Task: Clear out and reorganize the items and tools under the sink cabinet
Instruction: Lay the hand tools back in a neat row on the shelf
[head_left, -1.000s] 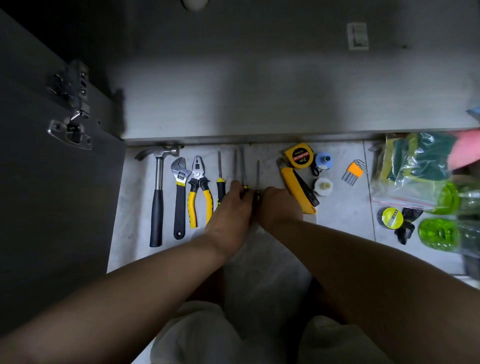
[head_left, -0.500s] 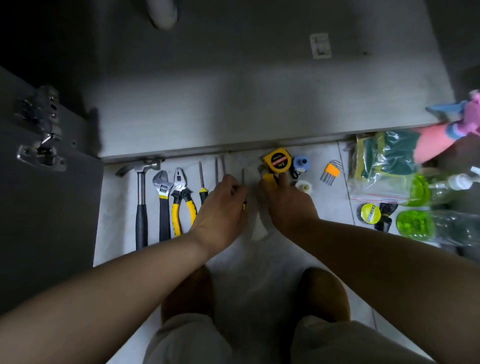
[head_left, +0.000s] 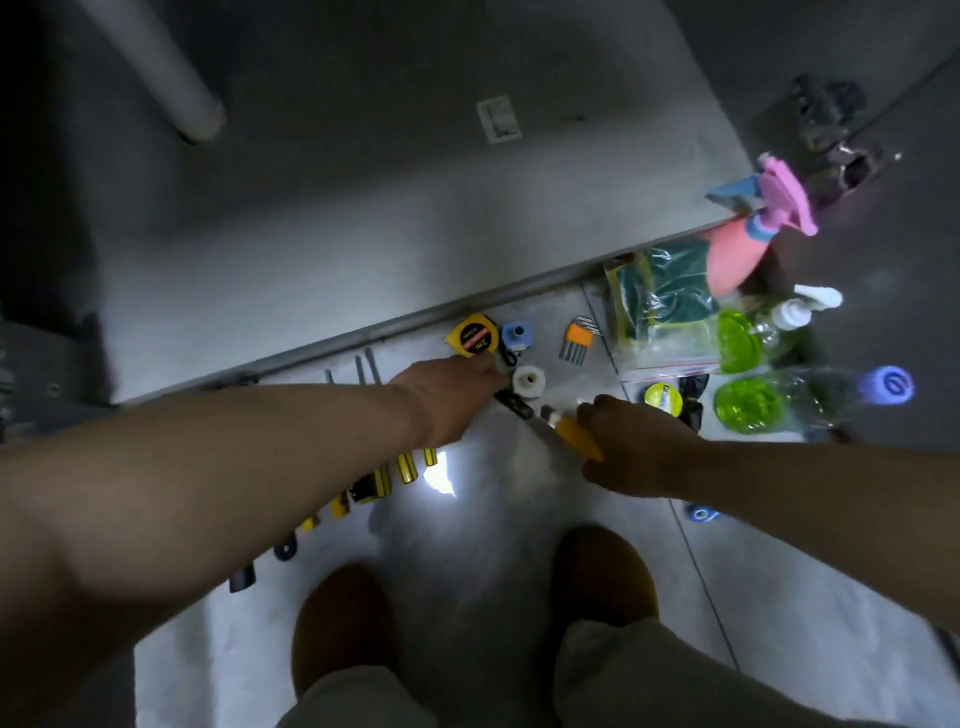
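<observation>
**Both hands on the utility knife, tools in a row along the cabinet edge**

While crouched over pale floor tiles (head_left: 467, 545), looking down at a row of tools laid before the open sink cabinet (head_left: 363, 208); far left, mostly hidden under the left forearm, yellow and black tool handles (head_left: 384, 480) poking out below, thin screwdriver shafts (head_left: 366, 364) above. Further right, left hand (head_left: 452, 397) reaching across, fingers curled down at the dark tip end of the utility knife (head_left: 571, 434), just below the yellow tape measure (head_left: 474, 336); whether actually pinching the tip, cannot tell. Beside that, a blue spool (head_left: 516, 335), a white spool (head_left: 528, 380), an orange hex key set (head_left: 577, 340). Right hand (head_left: 631, 447) closed around the knife's yellow body, knife slanted just above the floor. Further right, a bag of green scouring pads (head_left: 660, 306), a pink spray bottle (head_left: 748, 244), green bottles (head_left: 748, 405), all near one another.
</observation>
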